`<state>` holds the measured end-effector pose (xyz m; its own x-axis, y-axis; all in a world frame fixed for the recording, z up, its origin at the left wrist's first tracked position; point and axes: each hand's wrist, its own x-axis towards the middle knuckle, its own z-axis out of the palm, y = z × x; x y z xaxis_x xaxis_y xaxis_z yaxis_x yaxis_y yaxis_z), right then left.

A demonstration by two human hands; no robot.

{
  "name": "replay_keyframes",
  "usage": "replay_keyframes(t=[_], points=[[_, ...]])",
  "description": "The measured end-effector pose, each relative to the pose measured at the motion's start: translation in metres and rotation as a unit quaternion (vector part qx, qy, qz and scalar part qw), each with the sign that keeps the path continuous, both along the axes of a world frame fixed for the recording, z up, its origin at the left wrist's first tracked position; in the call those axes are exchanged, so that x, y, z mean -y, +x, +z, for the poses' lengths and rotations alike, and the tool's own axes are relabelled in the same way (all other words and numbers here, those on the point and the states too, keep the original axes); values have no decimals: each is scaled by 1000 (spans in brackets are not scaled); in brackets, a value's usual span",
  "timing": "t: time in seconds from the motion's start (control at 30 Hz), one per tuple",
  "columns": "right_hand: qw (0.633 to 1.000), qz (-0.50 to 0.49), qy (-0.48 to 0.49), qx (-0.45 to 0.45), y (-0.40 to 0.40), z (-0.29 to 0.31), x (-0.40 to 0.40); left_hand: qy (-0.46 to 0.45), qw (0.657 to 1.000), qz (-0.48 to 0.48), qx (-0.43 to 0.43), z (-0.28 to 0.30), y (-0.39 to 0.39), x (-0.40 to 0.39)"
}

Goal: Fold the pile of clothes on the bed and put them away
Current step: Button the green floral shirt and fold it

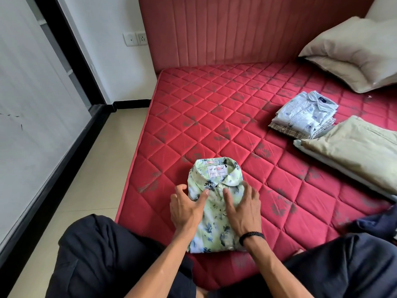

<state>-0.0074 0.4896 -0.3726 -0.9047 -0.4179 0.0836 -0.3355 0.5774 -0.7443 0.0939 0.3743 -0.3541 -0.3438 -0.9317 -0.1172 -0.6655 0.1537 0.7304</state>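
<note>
Your folded green floral shirt (216, 203) lies on the red quilted mattress (236, 117), near its front left corner and just ahead of your knees in dark trousers (103, 259). Beyond the shirt and well off to its right sits a stack of folded shirts (304, 116), a pale blue printed one on top, and touching that stack on its near side is a folded beige garment (354, 147). Farther right of the shirt, against the padded headboard (236, 29), lie cream pillows (354, 52). A dark garment (378, 222) shows at the right edge. The shirt's long axis runs from you away, collar and label at the far end. Both hands lie flat on it with fingers extended: left hand (187, 208) over its left edge, right hand (242, 208) on its right half, gripping nothing.
</note>
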Motion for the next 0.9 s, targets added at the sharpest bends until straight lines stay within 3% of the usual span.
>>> replay_keyframes(t=[0.1,0.17,0.3,0.4,0.57,0.7,0.9], points=[[990,-44,77,114,-16,4,0,20,994,-40,102,6,0,-11],[974,-51,63,213,-32,14,0,71,989,-55,116,9,1,-18],[923,31,-16,383,-51,42,-8,148,988,-37,-21,3,6,-16],[954,73,-48,285,-59,47,-10,94,994,-33,-46,4,-10,-7],[972,35,-118,199,-120,81,-12,-5,990,-94,-101,42,-85,7],[984,-37,-150,86,-218,115,-14,-80,973,-166,-139,71,-208,26],[964,-174,-200,-21,-385,134,-4,-171,921,-305,-172,105,-430,64]])
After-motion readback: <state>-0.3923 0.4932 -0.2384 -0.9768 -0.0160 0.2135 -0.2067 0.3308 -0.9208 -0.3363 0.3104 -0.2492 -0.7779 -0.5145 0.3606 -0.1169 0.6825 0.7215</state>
